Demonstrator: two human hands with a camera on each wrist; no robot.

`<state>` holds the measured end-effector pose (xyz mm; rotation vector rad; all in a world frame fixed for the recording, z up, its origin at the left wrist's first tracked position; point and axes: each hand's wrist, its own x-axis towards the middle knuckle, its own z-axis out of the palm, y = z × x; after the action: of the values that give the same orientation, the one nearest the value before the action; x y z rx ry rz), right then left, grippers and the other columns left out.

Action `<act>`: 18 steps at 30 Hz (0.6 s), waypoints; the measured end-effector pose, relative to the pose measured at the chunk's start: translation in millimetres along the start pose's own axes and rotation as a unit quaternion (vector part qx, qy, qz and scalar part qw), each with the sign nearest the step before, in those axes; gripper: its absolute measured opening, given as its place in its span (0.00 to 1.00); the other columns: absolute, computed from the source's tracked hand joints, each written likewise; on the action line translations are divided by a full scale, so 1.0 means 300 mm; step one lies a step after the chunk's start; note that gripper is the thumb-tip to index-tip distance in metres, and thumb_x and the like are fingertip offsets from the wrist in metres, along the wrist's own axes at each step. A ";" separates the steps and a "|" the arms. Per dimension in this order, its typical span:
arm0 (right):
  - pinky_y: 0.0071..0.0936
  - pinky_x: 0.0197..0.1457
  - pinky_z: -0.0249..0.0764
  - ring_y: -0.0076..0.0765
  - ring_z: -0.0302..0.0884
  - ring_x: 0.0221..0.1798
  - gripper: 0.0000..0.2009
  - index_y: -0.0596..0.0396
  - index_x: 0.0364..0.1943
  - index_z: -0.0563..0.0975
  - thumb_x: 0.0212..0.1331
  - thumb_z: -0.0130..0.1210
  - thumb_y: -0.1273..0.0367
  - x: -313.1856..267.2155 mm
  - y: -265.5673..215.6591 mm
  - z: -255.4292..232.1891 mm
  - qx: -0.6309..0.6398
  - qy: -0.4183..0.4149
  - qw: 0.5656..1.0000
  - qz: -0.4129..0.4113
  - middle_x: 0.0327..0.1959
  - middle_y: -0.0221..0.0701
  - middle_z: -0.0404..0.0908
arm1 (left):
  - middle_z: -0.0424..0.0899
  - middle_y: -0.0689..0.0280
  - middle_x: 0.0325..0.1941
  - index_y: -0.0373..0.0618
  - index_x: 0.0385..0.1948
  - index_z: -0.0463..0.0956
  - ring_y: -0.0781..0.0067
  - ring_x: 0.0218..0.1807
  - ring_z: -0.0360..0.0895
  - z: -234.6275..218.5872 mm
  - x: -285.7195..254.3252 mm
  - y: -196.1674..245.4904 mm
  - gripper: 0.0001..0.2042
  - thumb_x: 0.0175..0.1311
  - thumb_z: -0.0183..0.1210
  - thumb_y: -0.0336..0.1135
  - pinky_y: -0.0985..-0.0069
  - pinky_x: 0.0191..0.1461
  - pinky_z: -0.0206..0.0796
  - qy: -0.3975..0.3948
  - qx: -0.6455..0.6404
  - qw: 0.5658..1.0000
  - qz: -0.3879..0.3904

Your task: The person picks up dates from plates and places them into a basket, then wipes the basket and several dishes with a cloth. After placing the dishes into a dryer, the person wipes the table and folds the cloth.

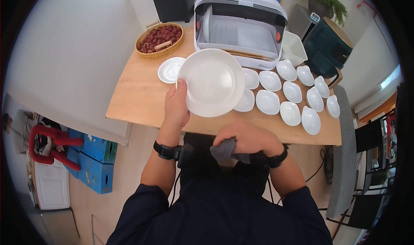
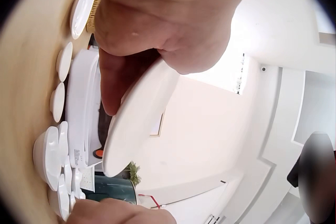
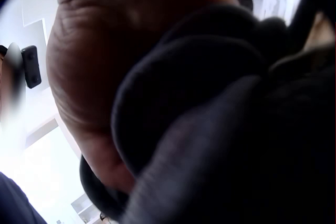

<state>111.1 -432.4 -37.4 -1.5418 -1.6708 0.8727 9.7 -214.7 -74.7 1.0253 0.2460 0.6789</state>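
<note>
My left hand (image 1: 176, 105) grips a round white plate (image 1: 212, 83) by its left edge, thumb over the rim. The plate is raised over the front of the table, its upper face toward me. In the left wrist view the plate (image 2: 142, 116) appears nearly edge-on, with fingers behind it. My right hand (image 1: 250, 137) holds a bunched dark grey cloth (image 1: 224, 150) low at the table's front edge, apart from the plate. Dark folds of the cloth (image 3: 184, 98) fill much of the right wrist view. A smaller white saucer (image 1: 169, 70) lies on the table behind the left hand.
Several small white dishes (image 1: 268, 102) stand in rows on the right of the wooden table (image 1: 125, 99). At the back are a basket of dark red fruit (image 1: 159, 40), a lidded dish rack (image 1: 241, 51) holding a plate, a white perforated basket (image 1: 294, 48) and a green air fryer (image 1: 327, 44).
</note>
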 end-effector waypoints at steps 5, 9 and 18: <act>0.29 0.53 0.79 0.41 0.86 0.49 0.17 0.56 0.46 0.84 0.48 0.66 0.77 -0.015 -0.141 -0.125 -0.014 0.320 0.946 -0.051 0.43 0.36 0.87 | 0.79 0.53 0.64 0.31 0.67 0.66 0.60 0.64 0.79 0.009 -0.025 -0.021 0.27 0.84 0.43 0.50 0.64 0.68 0.73 0.000 0.049 0.998 -0.025; 0.40 0.53 0.80 0.52 0.82 0.50 0.18 0.55 0.46 0.83 0.47 0.63 0.78 0.160 -0.045 -0.113 -0.264 0.551 0.791 -0.044 0.51 0.38 0.85 | 0.82 0.58 0.59 0.32 0.63 0.73 0.70 0.58 0.80 0.065 -0.070 -0.069 0.27 0.83 0.45 0.52 0.71 0.62 0.73 -0.022 -0.007 0.999 -0.030; 0.36 0.41 0.81 0.42 0.82 0.44 0.15 0.48 0.40 0.84 0.45 0.61 0.77 0.209 -0.001 0.080 -0.200 0.351 0.905 -0.137 0.50 0.22 0.86 | 0.80 0.55 0.60 0.33 0.65 0.68 0.63 0.58 0.82 0.052 -0.053 -0.029 0.29 0.83 0.42 0.54 0.66 0.61 0.76 0.000 -0.029 0.999 -0.017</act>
<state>87.1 -370.4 -47.1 -1.5623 -1.4966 -0.1969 8.6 -238.5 -75.9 0.9648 0.2418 0.6517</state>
